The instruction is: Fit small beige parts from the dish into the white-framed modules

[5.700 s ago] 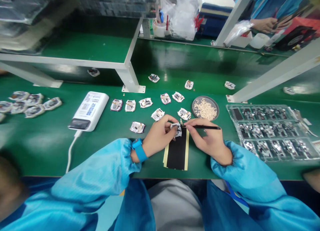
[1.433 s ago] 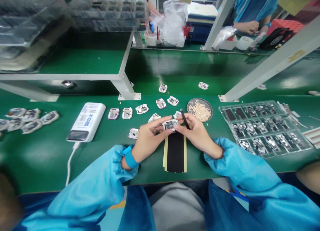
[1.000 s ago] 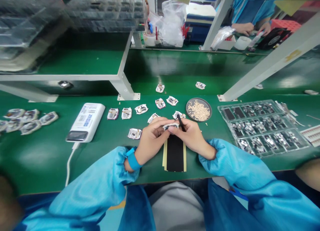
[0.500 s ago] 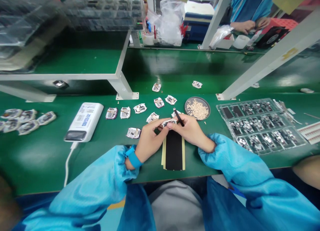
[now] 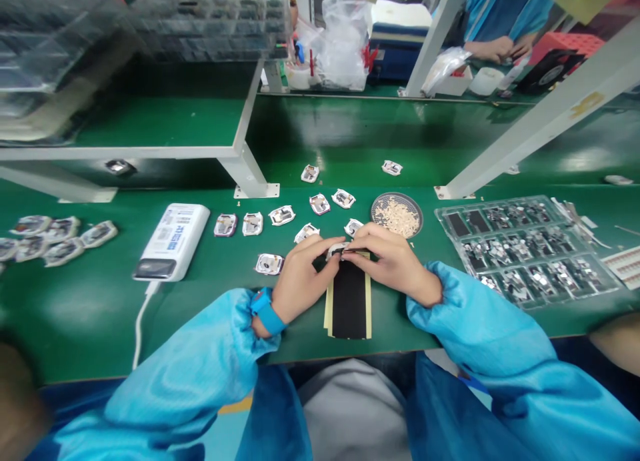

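Both hands meet over the far end of the black strip point(image 5: 349, 294) on the bench point(image 5: 210, 294): left hand point(image 5: 305, 274) and right hand point(image 5: 389, 258) pinch one small watch-case part point(image 5: 336, 250) between fingertips, seemingly steadying it from both sides. Loose cases point(image 5: 280, 216) lie just beyond.

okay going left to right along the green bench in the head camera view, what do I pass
Pile of small parts → white power bank → left hand → small part held between both hands → right hand → clear tray of parts.
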Demonstrator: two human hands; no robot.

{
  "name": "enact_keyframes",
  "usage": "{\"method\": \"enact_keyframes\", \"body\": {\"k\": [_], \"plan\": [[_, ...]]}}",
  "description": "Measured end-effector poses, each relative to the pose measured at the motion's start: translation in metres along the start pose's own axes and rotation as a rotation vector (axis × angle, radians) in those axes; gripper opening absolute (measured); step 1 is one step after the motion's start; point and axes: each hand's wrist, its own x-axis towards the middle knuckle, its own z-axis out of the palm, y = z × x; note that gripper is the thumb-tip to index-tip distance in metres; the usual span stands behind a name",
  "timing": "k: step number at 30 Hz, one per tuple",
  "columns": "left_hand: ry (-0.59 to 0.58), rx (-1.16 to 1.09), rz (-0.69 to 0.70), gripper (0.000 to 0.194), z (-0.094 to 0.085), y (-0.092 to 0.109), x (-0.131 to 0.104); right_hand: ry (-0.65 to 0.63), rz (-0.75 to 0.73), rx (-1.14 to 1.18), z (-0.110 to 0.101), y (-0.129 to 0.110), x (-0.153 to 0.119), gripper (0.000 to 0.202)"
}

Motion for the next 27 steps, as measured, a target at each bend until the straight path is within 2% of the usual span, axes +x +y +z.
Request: {"method": "enact_keyframes", "body": {"k": [6,10,13,15,17,20,22,24,27], "plan": [[0.002,0.036,0.009,0.031,0.000,0.000,0.001,-0.037,0.011,-0.113,0.000,-0.004,-0.001,0.014],[0.005,0.066,0.041,0.030,0.001,0.001,0.002,-0.083,0.027,-0.102,-0.001,-0.005,0.000,0.014],[-0.023,0.141,0.081,0.028,-0.002,0.003,0.015,-0.051,0.038,-0.065,-0.010,0.001,0.002,0.013],[-0.050,0.220,0.082,0.028,-0.005,0.002,0.037,0.037,0.079,-0.098,-0.023,0.009,0.004,0.009],[-0.054,0.288,0.052,0.028,-0.006,-0.003,0.072,0.115,0.161,-0.189,-0.039,0.020,0.005,0.009],[-0.020,0.380,-0.028,0.029,-0.005,-0.020,0.135,0.138,0.284,-0.342,-0.057,0.040,0.002,0.016],[-0.050,0.443,-0.071,0.030,-0.004,-0.033,0.171,0.141,0.317,-0.384,-0.063,0.049,0.000,0.019],[-0.045,0.545,-0.102,0.034,-0.008,-0.046,0.192,0.191,0.309,-0.356,-0.064,0.051,-0.001,0.019],[0.029,0.666,-0.212,0.047,-0.022,-0.066,0.195,0.313,0.276,-0.273,-0.064,0.039,0.002,0.018]]}}
